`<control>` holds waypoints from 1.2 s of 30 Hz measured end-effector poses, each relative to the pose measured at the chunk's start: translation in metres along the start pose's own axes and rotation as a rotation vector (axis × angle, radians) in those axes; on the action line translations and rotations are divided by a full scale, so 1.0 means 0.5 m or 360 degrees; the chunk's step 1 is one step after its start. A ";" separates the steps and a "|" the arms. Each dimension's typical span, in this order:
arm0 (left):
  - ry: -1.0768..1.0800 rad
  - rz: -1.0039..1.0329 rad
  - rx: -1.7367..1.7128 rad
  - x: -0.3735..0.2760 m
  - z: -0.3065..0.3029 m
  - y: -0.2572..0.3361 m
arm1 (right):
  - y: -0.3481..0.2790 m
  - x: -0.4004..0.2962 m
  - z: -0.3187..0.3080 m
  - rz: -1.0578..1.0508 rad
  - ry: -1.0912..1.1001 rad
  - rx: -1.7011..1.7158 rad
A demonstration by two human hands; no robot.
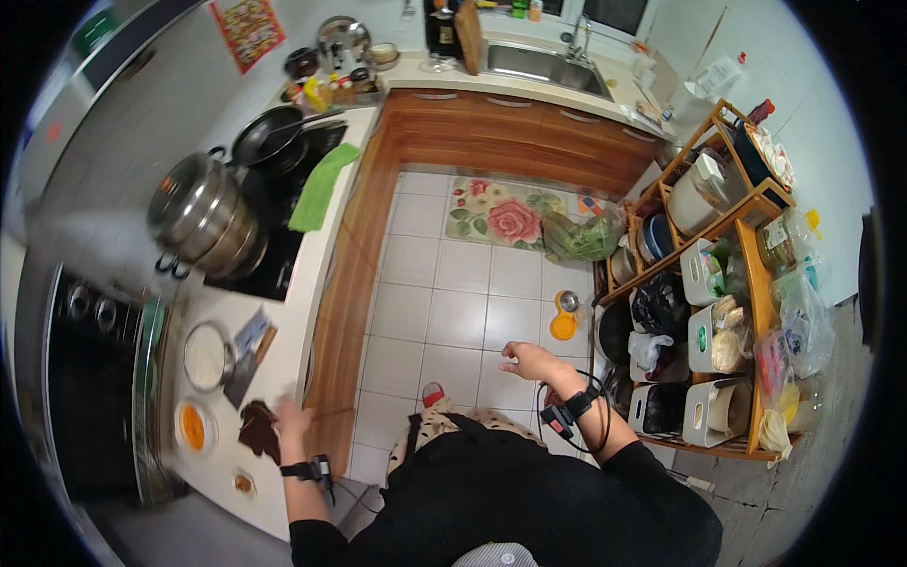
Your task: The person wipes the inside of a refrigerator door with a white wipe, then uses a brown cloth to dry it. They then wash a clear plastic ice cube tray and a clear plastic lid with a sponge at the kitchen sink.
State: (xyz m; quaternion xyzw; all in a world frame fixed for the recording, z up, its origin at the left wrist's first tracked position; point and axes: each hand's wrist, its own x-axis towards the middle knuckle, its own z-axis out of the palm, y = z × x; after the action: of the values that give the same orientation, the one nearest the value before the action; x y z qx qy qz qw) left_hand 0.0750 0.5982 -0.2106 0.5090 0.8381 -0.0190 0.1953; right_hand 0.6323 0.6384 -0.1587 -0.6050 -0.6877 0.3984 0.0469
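Observation:
My left hand (292, 419), blurred, is at the right edge of a dark brown cloth (259, 429) on the pale countertop (212, 489). Whether its fingers grip the cloth cannot be made out. Over the tiled floor, my right hand (530, 362) is empty, its fingers slightly bent and apart. Beyond the cloth lies a cleaver (246, 371) with a wooden handle, beside a blue and white packet (253, 334). A round bowl with white contents (207, 357) stands left of the blade. Nearer are a bowl of orange food (192, 427) and a small dish (243, 485) with brownish contents.
A tall steel steamer pot (205, 216) and a black wok (269, 138) stand on the cooktop, near a green cloth (322, 188). A wooden shelf rack (765, 283) with white bins lines the right. Bagged greens (584, 234) and an orange-rimmed item (563, 326) are on the floor.

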 end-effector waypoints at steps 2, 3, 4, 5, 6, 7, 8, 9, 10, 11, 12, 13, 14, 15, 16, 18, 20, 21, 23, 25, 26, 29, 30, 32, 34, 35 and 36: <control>-0.0543 0.0478 -0.0046 0.102 0.026 0.180 | 0.040 0.042 -0.052 0.0118 -0.0079 0.0137; -0.0809 0.0810 -0.0035 0.156 0.041 0.284 | 0.060 0.063 -0.079 0.0152 -0.0015 0.0266; -0.0935 0.1051 0.0065 0.202 0.059 0.395 | 0.085 0.086 -0.109 0.0212 0.0043 0.0383; -0.1008 0.1156 0.0154 0.247 0.075 0.510 | 0.109 0.106 -0.133 0.0248 0.0115 0.0527; -0.0881 0.1318 0.0212 0.282 0.089 0.622 | 0.137 0.127 -0.156 0.0269 0.0254 0.0629; -0.0774 0.1481 0.0264 0.311 0.100 0.732 | 0.165 0.151 -0.175 0.0379 0.0291 0.0625; -0.0750 0.1613 0.0156 0.346 0.105 0.841 | 0.196 0.183 -0.196 0.0445 0.0344 0.0642; -0.0708 0.1770 0.0003 0.376 0.104 0.940 | 0.231 0.215 -0.221 0.0461 0.0411 0.0662; -0.0811 0.1751 -0.0082 0.406 0.099 1.029 | 0.261 0.258 -0.242 0.0573 0.0376 0.0741; -0.0884 0.1753 -0.0202 0.435 0.092 1.108 | 0.296 0.297 -0.271 0.0606 0.0284 0.0598; -0.0940 0.1781 -0.0362 0.464 0.083 1.185 | 0.324 0.339 -0.304 0.0552 0.0199 0.0560; -0.1014 0.1695 -0.0382 0.499 0.071 1.259 | 0.350 0.393 -0.347 0.0590 0.0078 0.0499; -0.1093 0.1630 -0.0412 0.527 0.058 1.310 | 0.372 0.444 -0.393 0.0518 0.0037 0.0402; -0.1194 0.1546 -0.0429 0.554 0.044 1.349 | 0.390 0.499 -0.448 0.0530 -0.0052 0.0421; -0.1266 0.1481 -0.0506 0.589 0.028 1.401 | 0.403 0.544 -0.509 0.0402 0.0119 0.0391; -0.1422 0.1233 -0.0600 0.651 -0.004 1.493 | 0.422 0.640 -0.643 0.0402 0.0298 0.0378; -0.1593 0.0883 -0.0963 0.711 -0.040 1.581 | 0.433 0.731 -0.781 0.0277 0.0447 0.0464; -0.1667 0.0697 -0.1147 0.743 -0.059 1.627 | 0.440 0.773 -0.847 0.0185 0.0474 0.0646; -0.1836 0.0497 -0.1580 0.815 -0.086 1.738 | 0.461 0.871 -0.968 0.0169 0.0289 0.1241; -0.1885 0.0364 -0.1918 0.885 -0.085 1.854 | 0.500 0.964 -1.067 0.0108 0.0369 0.1365; -0.1850 0.0326 -0.2010 0.926 -0.075 1.926 | 0.525 1.001 -1.104 0.0144 0.0413 0.1739; -0.1803 0.0092 -0.2194 1.045 -0.038 2.148 | 0.616 1.101 -1.207 0.0474 0.0786 0.2377; -0.1881 0.0116 -0.2278 1.077 -0.019 2.225 | 0.652 1.124 -1.240 0.0628 0.0857 0.2441; -0.1970 0.0062 -0.2335 1.124 0.014 2.373 | 0.722 1.157 -1.304 0.0696 0.1071 0.2606; -0.2084 0.0005 -0.2258 1.148 0.042 2.512 | 0.791 1.188 -1.374 0.0711 0.1232 0.2722; -0.2123 -0.0017 -0.2212 1.154 0.055 2.581 | 0.828 1.197 -1.409 0.0716 0.1278 0.2754; -0.2191 -0.0037 -0.2173 1.158 0.070 2.649 | 0.867 1.206 -1.445 0.0715 0.1331 0.2788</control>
State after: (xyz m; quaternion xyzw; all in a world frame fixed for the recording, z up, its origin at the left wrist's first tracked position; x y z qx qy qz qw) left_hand 0.9908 1.7168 -0.2225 0.1552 0.3757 0.1760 0.8966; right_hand 1.2130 1.4961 -0.1825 -0.5647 0.0512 0.5199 0.6389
